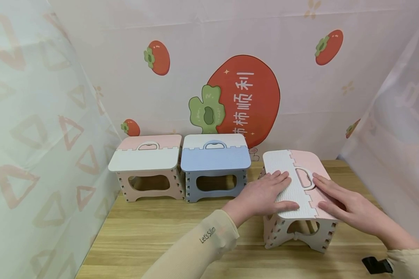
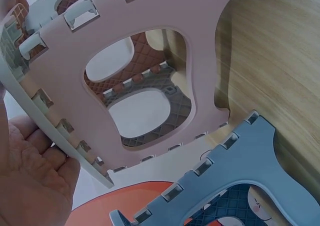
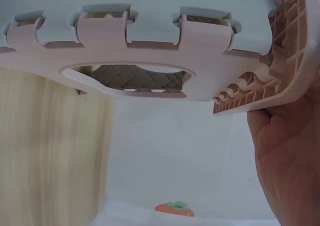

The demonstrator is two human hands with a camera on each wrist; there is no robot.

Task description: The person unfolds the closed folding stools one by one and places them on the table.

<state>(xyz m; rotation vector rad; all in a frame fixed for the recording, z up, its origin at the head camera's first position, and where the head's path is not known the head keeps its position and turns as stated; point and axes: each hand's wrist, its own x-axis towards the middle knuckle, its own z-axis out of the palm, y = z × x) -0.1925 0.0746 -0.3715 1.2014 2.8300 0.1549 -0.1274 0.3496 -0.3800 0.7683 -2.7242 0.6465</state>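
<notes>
A folding step stool (image 1: 277, 162) with a half white, half pink top stands unfolded on its legs at the right of the head view. My left hand (image 1: 263, 193) rests on the white half, fingers straight and spread. On the pink half lies my right hand (image 1: 352, 209), its fingertips beside the white carry handle (image 1: 310, 184). In the left wrist view, the pink side panel (image 2: 202, 61) shows a large oval opening, and the left hand (image 2: 40, 181) lies against the top. The right wrist view shows the right hand (image 3: 290, 156) at the top's edge, above the ribbed underside (image 3: 250, 93).
Two more unfolded stools stand side by side near the back wall: a pink and white stool (image 1: 144, 161) and a blue and white stool (image 1: 216, 159). All stand on a wooden tabletop (image 1: 153, 232). Printed cloth (image 1: 125, 77) hangs behind and at both sides.
</notes>
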